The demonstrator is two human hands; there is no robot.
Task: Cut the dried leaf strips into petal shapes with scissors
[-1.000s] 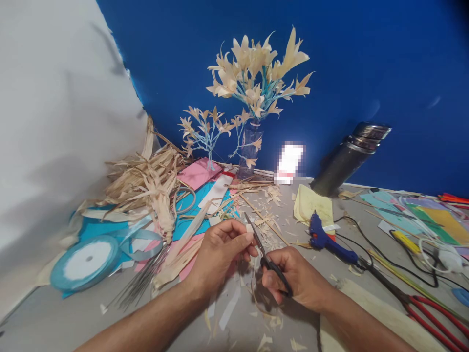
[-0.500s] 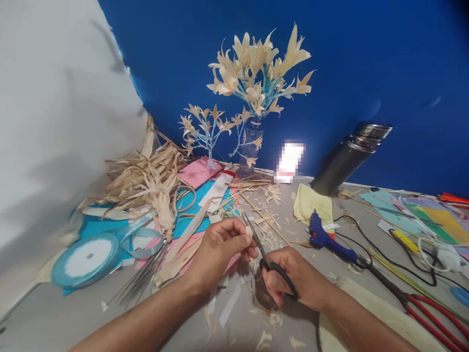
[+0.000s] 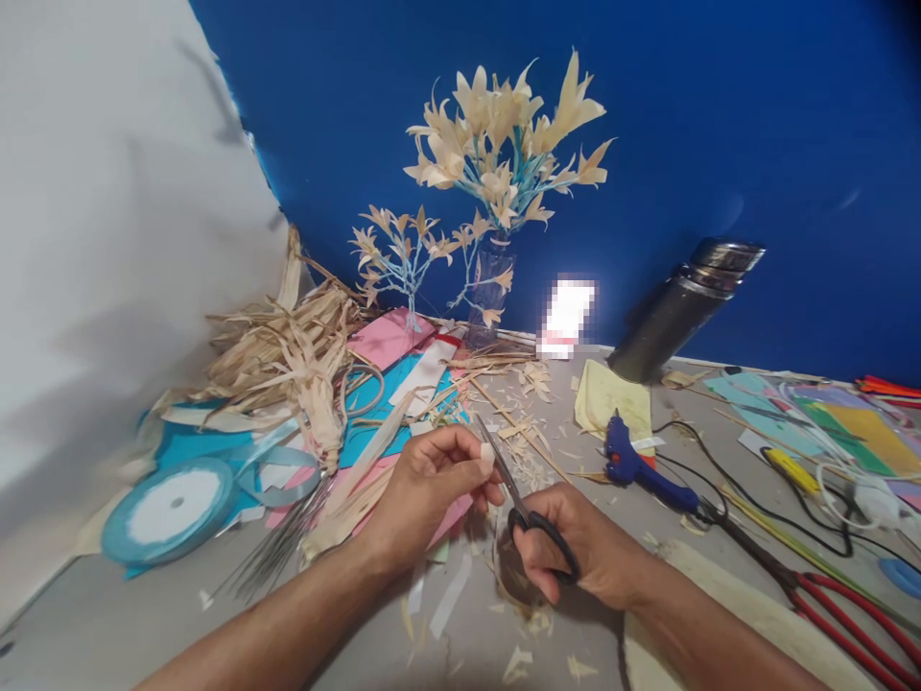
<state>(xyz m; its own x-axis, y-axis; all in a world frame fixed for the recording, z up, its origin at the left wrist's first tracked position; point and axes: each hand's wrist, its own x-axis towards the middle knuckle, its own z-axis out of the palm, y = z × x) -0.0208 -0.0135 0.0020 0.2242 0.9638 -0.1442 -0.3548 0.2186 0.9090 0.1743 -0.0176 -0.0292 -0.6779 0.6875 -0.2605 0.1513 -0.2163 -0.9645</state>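
Observation:
My left hand (image 3: 424,489) pinches a small pale husk piece (image 3: 487,458) between thumb and fingertips, just above the table. My right hand (image 3: 582,552) grips black-handled scissors (image 3: 522,494), fingers through the loops, blades pointing up-left and meeting the pale piece. A curled strip of husk hangs below the two hands. Pale offcuts lie scattered on the grey table (image 3: 144,624) under and in front of both hands.
A heap of dried husks (image 3: 288,355) and a blue ribbon spool (image 3: 169,509) lie left. Husk flowers stand in a vase (image 3: 496,173) at the back. A blue glue gun (image 3: 633,465), dark flask (image 3: 683,312), red-handled cutters (image 3: 856,624) and coloured papers (image 3: 841,427) lie right.
The hands stay in nearly the same place; the scissors and pale piece have shifted only slightly while the blades work at it.

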